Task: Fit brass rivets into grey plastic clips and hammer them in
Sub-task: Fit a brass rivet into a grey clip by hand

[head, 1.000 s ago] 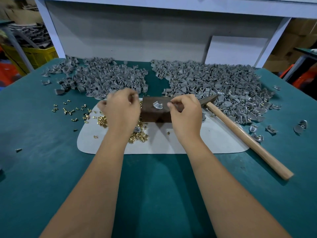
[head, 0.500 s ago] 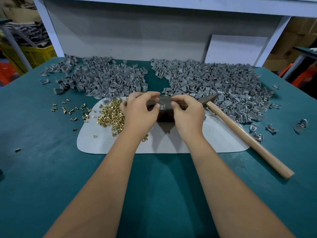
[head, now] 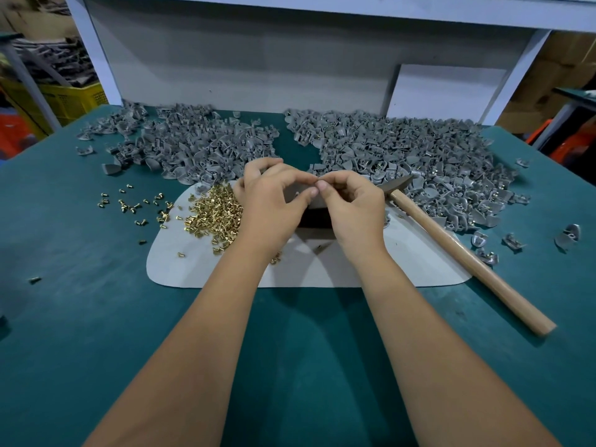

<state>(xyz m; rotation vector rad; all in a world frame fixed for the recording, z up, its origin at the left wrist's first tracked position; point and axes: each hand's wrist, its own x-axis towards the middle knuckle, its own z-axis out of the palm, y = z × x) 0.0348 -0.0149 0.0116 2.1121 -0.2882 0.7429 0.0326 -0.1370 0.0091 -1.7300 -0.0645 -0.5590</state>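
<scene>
Two hands meeting over dark block (head: 317, 217): left hand (head: 271, 201) and right hand (head: 351, 204) pinching, contents hidden. Seat rivet squarely before reaching for wooden-handled hammer (head: 464, 253).

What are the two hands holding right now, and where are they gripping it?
Both the left hand and right hand pinch something small at their fingertips above the dark block. The fingers hide it, so neither the thing nor the hold can be told.

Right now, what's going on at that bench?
A person is working over a dark block on a pale mat. The left hand and right hand meet fingertip to fingertip above it, apparently pinching something small that is mostly hidden. The hammer lies untouched to the right. Loose brass rivets sit to the left, with piles of grey clips behind.
</scene>
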